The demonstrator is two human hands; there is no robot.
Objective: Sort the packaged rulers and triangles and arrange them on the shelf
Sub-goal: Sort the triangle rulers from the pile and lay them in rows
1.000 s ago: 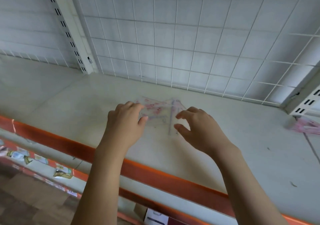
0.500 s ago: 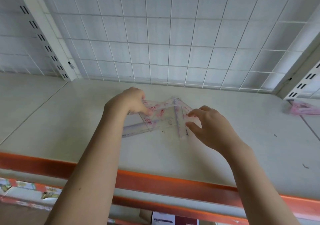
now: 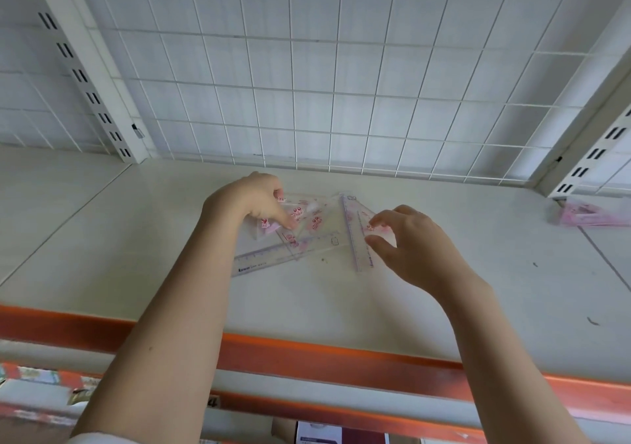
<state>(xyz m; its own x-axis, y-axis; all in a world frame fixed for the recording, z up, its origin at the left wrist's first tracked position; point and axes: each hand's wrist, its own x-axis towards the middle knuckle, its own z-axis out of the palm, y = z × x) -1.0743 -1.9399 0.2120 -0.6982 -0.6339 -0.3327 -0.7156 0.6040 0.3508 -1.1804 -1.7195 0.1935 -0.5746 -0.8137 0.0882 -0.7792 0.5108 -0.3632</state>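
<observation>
1. A white slotted metal upright (image 3: 73,64) stands at the far left, with a white wire grid panel (image 3: 307,78) filling the back wall beside it.
2. The pale cream shelf (image 3: 143,239) runs across the view, edged at the front by an orange strip (image 3: 307,358).
3. The left hand (image 3: 254,201) reaches in over the shelf, fingers curled downward, fingertips pressing on the left end of a heap of clear plastic-wrapped triangles with pink printing (image 3: 304,216) that lies on the shelf near its middle.
4. A clear straight ruler with purple markings (image 3: 269,256) juts out of that heap toward the lower left, flat on the shelf.
5. A second clear ruler in its wrapper (image 3: 355,235) lies almost upright in the view along the heap's right side.
6. The right hand (image 3: 409,242) hovers at that right side, thumb and fingers bent and a little apart around the wrapper's edge; whether it truly grips it cannot be told.
7. At the far right, well apart from the hands, a pink stack of packaged rulers (image 3: 594,216) lies on the shelf beside another slotted upright (image 3: 590,160).
</observation>
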